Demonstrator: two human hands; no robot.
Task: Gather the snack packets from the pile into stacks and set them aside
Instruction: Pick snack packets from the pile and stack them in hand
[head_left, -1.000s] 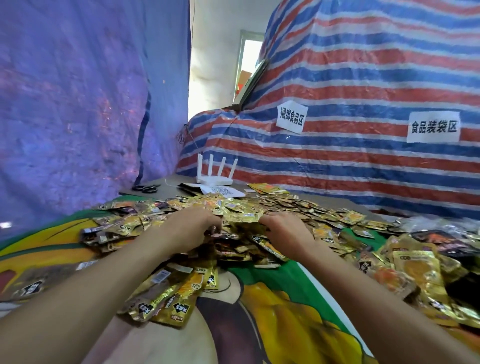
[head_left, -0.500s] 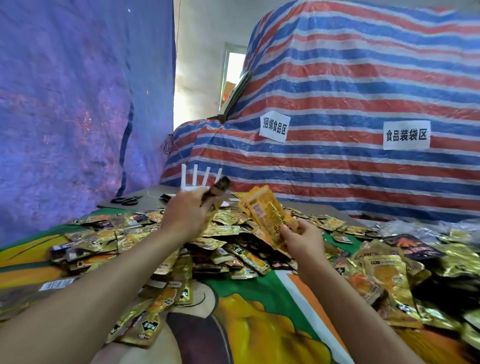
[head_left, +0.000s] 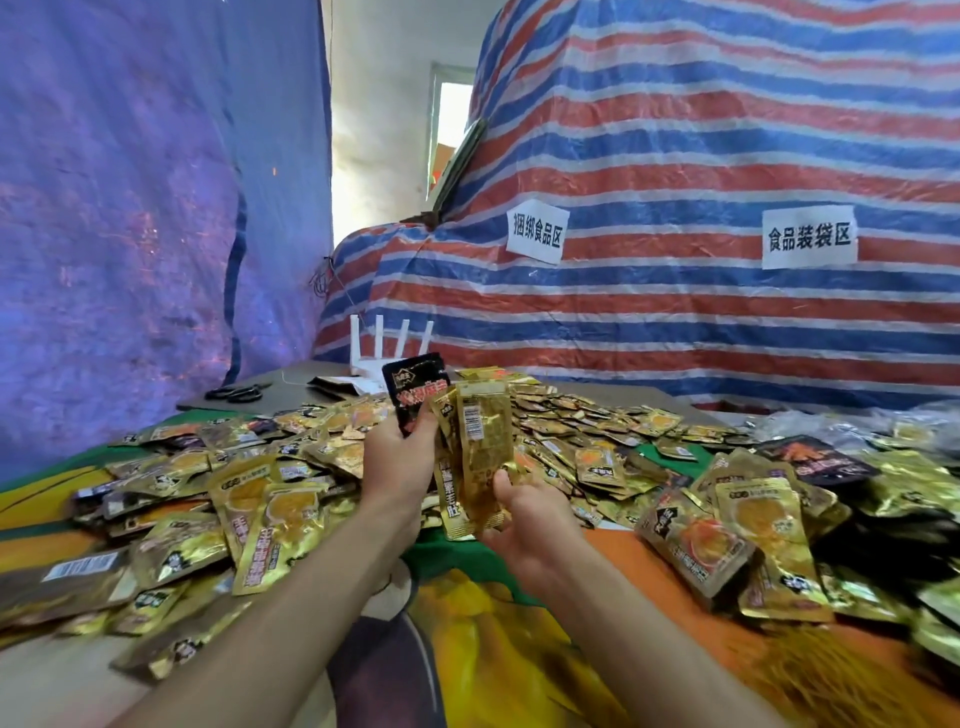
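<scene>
Above the pile (head_left: 597, 431), the left hand's (head_left: 397, 470) pinched black packet (head_left: 415, 395) has come beside the right hand's (head_left: 527, 514) gripped gold packets (head_left: 480, 447): a stack begins.

— Where do we look from?
— From the head, forward and a little down. Our forearms run in from the bottom edge. The left hand (head_left: 395, 467) with its black packet (head_left: 415, 389) and the right hand (head_left: 524, 519) with its gold packets (head_left: 483, 441) sit close, mid-frame.
— And farther out?
— Our wide lens takes in the pile (head_left: 597, 447) and the striped tarp (head_left: 675, 156) facing us. It is our single view.
</scene>
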